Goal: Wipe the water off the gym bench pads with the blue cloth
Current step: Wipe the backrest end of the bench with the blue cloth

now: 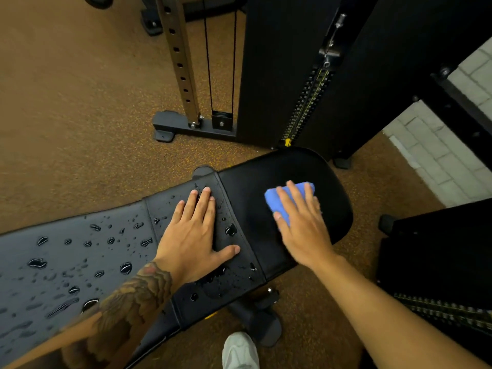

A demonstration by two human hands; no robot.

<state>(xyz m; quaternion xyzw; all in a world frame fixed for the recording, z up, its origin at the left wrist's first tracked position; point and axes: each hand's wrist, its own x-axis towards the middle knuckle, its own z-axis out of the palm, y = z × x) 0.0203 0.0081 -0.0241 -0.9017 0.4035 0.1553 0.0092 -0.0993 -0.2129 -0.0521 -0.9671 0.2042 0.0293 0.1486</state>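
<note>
A black gym bench runs from the lower left to the centre right. Its long back pad (74,251) is covered in water drops. The rounded seat pad (279,169) at the right end looks dry and dull. My right hand (303,225) presses flat on the folded blue cloth (282,202) on the seat pad, fingers straight. My left hand (194,230) rests flat, fingers spread, on the wet section of the pad beside the seam, among the drops.
A cable machine with a black weight stack (306,107) and a perforated steel upright (181,62) stands just beyond the seat pad. Another black machine (436,262) is at the right. Brown rubber floor (66,115) lies to the left. My grey shoe (239,350) is below the bench.
</note>
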